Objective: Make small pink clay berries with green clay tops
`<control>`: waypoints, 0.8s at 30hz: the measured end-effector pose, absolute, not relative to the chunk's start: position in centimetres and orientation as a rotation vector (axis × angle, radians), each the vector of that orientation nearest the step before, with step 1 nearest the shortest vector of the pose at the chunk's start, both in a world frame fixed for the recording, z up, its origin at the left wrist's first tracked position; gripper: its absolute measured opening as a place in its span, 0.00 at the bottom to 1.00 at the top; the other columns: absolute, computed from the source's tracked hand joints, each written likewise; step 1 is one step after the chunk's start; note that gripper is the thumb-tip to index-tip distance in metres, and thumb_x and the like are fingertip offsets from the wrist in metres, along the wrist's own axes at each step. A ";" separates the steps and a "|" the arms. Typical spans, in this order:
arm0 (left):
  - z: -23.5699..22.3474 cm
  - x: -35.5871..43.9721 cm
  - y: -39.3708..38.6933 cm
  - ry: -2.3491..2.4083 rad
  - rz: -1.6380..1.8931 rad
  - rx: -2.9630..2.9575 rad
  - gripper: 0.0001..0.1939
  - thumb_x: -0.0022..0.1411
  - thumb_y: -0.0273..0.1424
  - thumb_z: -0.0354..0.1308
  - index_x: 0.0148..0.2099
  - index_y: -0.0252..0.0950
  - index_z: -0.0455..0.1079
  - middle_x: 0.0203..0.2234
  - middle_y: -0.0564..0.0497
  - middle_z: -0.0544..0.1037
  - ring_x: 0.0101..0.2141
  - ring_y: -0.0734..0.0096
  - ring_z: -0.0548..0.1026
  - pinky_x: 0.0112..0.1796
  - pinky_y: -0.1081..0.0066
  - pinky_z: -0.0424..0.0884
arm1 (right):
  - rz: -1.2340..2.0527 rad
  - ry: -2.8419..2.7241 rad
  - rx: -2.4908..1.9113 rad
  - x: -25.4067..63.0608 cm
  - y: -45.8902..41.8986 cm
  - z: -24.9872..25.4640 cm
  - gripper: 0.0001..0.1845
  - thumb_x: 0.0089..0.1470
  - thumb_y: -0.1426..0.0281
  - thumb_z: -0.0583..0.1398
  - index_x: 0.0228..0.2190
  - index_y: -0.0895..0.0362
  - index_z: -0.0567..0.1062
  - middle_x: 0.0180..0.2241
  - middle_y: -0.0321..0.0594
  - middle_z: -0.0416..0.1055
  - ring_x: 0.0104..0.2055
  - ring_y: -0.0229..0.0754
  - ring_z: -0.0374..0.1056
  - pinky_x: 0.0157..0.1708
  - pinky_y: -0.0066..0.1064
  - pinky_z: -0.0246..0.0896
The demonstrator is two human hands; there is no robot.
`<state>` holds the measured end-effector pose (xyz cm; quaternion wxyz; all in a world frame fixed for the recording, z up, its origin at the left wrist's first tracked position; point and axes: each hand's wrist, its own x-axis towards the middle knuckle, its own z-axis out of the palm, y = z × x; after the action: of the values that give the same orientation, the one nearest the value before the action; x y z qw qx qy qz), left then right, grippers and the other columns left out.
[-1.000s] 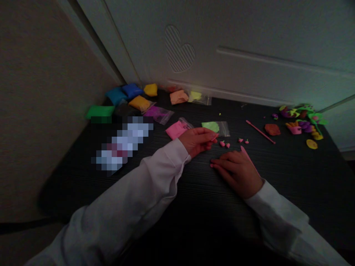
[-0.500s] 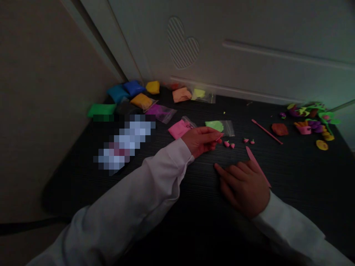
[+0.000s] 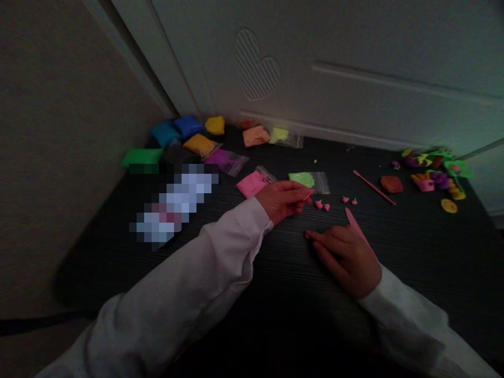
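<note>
My left hand (image 3: 284, 203) is closed in a pinch on a thin pink piece (image 3: 310, 195), whose far end sticks out past the fingertips. My right hand (image 3: 348, 257) lies low over the dark table, index finger stretched out and the other fingers partly bent. Its index fingertip touches a tiny reddish lump (image 3: 307, 234) on the tabletop. Small pink clay pieces with green tops (image 3: 318, 205) sit just beyond, with a similar pair (image 3: 345, 200) to their right. A pink modelling knife (image 3: 356, 226) lies beside the right hand, its lower end hidden behind the hand.
Bags of pink clay (image 3: 252, 184) and light green clay (image 3: 301, 180) lie behind the left hand. More coloured packets, such as the green one (image 3: 142, 156), stand at the back left. A pink stick tool (image 3: 374, 187), brown clay (image 3: 391, 184) and finished clay figures (image 3: 427, 181) are at right.
The right index finger has shifted slightly, and the reddish lump now shows at its tip. My left hand keeps its pinch. The whole view has moved a little.
</note>
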<state>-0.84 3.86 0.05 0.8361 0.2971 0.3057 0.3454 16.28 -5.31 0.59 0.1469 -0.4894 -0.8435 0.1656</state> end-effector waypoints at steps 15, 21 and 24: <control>0.0 -0.8 3.9 0.656 0.725 0.633 0.05 0.46 0.27 0.59 0.28 0.30 0.68 0.20 0.54 0.72 0.20 0.86 0.67 0.25 0.80 0.63 | 0.512 -2.305 -1.458 16.4 -4.9 0.7 0.13 0.50 0.71 0.53 0.39 0.56 0.70 0.31 0.39 0.68 0.34 0.38 0.62 0.35 0.33 0.57; 0.0 -0.8 4.0 0.628 0.716 0.621 0.05 0.46 0.27 0.60 0.27 0.31 0.68 0.20 0.54 0.72 0.20 0.86 0.67 0.25 0.80 0.63 | 0.490 -2.358 -1.395 16.5 -5.0 0.7 0.13 0.49 0.74 0.52 0.38 0.55 0.70 0.30 0.39 0.67 0.32 0.38 0.61 0.34 0.34 0.56; 0.1 -0.7 4.0 0.621 0.717 0.610 0.04 0.46 0.26 0.59 0.27 0.31 0.69 0.20 0.54 0.72 0.20 0.86 0.66 0.25 0.81 0.63 | 0.471 -2.388 -1.376 16.7 -5.0 0.7 0.14 0.49 0.74 0.52 0.39 0.55 0.70 0.30 0.39 0.67 0.32 0.38 0.60 0.33 0.35 0.56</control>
<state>-0.75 3.97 0.13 0.8450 0.2892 0.2945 0.3400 16.67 -4.97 0.66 0.1718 -0.4847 -0.8414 0.1660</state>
